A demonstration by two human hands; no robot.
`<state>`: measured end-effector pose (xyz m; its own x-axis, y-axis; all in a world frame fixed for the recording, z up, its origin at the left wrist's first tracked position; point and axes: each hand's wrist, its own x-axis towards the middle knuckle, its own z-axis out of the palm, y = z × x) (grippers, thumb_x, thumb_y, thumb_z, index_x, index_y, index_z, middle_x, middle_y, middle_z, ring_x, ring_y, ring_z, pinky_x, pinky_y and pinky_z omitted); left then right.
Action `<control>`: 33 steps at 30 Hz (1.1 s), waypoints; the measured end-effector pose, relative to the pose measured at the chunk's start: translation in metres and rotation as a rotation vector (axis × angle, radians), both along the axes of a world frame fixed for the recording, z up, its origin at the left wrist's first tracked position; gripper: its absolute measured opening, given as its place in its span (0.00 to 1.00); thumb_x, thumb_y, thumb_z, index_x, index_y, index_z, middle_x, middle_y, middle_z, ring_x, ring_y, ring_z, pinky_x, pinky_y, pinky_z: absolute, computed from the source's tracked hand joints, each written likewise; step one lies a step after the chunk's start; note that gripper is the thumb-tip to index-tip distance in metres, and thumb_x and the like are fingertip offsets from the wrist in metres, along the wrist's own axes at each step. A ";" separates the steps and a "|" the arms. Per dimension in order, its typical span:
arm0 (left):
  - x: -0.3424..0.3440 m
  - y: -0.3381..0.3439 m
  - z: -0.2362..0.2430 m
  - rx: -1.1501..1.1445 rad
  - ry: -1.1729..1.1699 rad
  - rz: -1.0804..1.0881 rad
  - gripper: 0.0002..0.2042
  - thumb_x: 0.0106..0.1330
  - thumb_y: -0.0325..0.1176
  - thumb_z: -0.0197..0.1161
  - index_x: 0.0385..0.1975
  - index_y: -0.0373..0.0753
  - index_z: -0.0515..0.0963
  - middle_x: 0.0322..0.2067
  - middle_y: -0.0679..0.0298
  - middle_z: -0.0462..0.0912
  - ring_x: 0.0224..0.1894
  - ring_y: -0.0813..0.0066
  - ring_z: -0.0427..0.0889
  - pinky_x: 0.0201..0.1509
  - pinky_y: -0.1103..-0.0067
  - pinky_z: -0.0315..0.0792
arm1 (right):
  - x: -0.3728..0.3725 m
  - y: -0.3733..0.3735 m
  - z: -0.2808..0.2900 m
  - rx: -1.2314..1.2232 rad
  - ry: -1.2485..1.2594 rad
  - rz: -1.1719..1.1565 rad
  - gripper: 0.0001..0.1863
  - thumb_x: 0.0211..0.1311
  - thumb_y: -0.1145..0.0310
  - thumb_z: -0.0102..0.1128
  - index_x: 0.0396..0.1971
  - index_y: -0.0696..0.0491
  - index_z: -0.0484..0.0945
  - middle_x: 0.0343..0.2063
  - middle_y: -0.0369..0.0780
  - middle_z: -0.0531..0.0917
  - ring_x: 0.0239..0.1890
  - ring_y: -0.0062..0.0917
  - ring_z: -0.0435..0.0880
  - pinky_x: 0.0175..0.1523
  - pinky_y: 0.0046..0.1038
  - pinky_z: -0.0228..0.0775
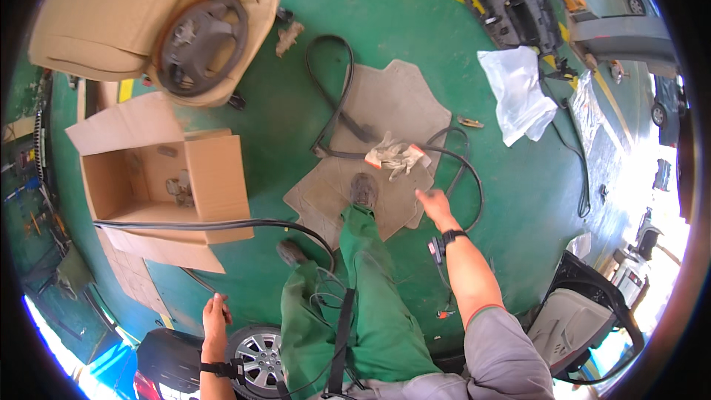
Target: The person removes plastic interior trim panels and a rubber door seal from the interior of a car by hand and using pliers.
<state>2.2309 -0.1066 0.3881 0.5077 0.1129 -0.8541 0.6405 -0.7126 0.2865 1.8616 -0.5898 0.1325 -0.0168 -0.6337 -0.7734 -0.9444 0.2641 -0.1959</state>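
The person stood in a stride, the right shoe upon the grey-brown mats and the left shoe upon the green floor. In my judgement the step in hand was the handling of the long black strip, which lay across the open carton and curved down toward the left leg.

The left hand was low, in front of the wheel, with its fingers bent inward. A thin dark strand came from under the carton's flap and ended at these fingers — whether they pinched it, or only hung beside it, I could not tell.

The right hand was above the edge of the mats, its fingers partly curled and nothing visible in it; how tightly they were closed I also could not tell. Just ahead of it lay the pale gloves with orange cuffs, and a black loop curved around to the right of this hand.

As I judge it, a next grip on the strip called for a firm left hold and a right hand well opened — and for care with the feet, because the loop could catch a shoe.
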 end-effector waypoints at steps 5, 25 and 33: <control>0.031 -0.053 -0.104 -0.125 0.001 0.335 0.28 0.74 0.57 0.49 0.51 0.32 0.73 0.25 0.73 0.68 0.24 0.83 0.68 0.25 0.82 0.64 | 0.054 -0.019 -0.152 -0.065 0.216 -0.105 0.54 0.50 0.36 0.69 0.59 0.73 0.67 0.57 0.59 0.76 0.61 0.41 0.76 0.63 0.35 0.67; 0.106 -0.060 -0.234 0.212 -0.030 0.434 0.14 0.65 0.51 0.63 0.29 0.50 0.72 0.20 0.74 0.70 0.18 0.83 0.67 0.21 0.83 0.60 | -0.098 0.071 -0.240 0.207 0.298 -0.060 0.32 0.50 0.50 0.65 0.44 0.65 0.79 0.39 0.56 0.83 0.46 0.48 0.82 0.51 0.42 0.72; 0.068 -0.056 -0.197 -0.060 0.040 0.645 0.11 0.69 0.40 0.63 0.30 0.40 0.76 0.19 0.70 0.72 0.18 0.81 0.68 0.20 0.81 0.63 | -0.067 0.050 -0.099 0.121 -0.140 -0.268 0.13 0.64 0.69 0.57 0.43 0.61 0.75 0.27 0.39 0.81 0.21 0.21 0.79 0.23 0.22 0.70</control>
<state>2.2993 -0.1629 0.1909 0.3216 0.3360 -0.8853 0.9455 -0.1645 0.2811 1.7944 -0.5396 0.0333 -0.0589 -0.5241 -0.8496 -0.8039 0.5295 -0.2709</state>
